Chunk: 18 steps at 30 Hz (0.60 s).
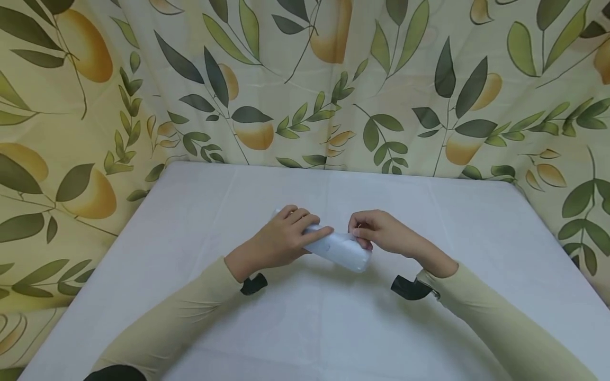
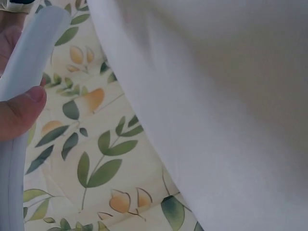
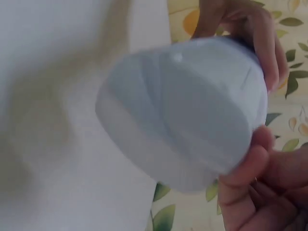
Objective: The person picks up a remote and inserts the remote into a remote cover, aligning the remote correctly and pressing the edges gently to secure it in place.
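A pale bluish-white, long rounded package (image 1: pixel 337 251), like a wrapped roll, is held above the table, slanting down toward the right. My left hand (image 1: pixel 287 235) grips it from above near its left end, fingers over the far side and thumb along the near face. At the right end, my right hand (image 1: pixel 376 231) pinches the upper edge between thumb and fingers. The right wrist view shows the package's flat end (image 3: pixel 192 115) with creased, folded covering; what is inside is hidden. In the left wrist view, a thumb (image 2: pixel 21 113) presses on the long smooth side.
A white cloth (image 1: pixel 238 328) covers the table below both hands. Behind and at the sides hangs a curtain (image 1: pixel 305 95) printed with leaves and orange fruit. Dark straps or mounts (image 1: pixel 411 288) sit at both wrists.
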Tool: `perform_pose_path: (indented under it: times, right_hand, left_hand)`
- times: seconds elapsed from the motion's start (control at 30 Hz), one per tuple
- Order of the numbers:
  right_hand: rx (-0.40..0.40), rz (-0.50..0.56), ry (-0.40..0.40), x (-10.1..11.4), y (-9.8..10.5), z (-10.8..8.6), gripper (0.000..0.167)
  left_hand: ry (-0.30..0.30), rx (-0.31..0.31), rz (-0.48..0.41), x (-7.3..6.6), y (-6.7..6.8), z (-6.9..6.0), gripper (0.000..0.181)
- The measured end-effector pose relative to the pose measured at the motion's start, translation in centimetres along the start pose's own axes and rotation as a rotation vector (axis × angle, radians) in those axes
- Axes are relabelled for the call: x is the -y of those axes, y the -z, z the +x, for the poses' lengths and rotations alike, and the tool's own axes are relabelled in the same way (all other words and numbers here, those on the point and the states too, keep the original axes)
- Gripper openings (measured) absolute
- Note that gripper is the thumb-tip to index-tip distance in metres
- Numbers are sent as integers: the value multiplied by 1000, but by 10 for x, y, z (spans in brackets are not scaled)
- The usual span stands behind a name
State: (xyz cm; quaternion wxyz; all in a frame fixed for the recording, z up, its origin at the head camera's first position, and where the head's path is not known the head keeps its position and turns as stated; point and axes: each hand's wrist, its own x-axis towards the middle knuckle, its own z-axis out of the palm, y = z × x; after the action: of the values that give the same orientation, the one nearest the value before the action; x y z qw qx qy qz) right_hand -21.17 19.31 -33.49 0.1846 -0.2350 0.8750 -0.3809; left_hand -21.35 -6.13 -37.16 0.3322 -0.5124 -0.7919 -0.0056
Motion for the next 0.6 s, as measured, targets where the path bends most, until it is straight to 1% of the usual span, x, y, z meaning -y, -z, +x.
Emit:
perform_pose_path:
  times: [0.1,0.23,0.3,0.43,0.53,0.6]
  right_hand:
    - [74,-38,58,-3,3,1,9]
    - [166,13,136,-7,5,2,2]
    - [209,50,168,-9,5,3,11]
    - [321,140,220,-14,3,6,28]
    - [428,232,266,-18,3,9,36]
    - [473,282,297,-21,3,11,38]
  left_hand:
    - [-27,-4,10,1,2,1,51]
    - [-50,-7,-5,3,5,2,52]
    - [-59,-8,-28,3,7,2,53]
    - [-95,-19,-72,-1,9,2,53]
    - [-122,-37,-87,-5,8,2,52]
    - [-132,-51,-87,-7,9,2,51]
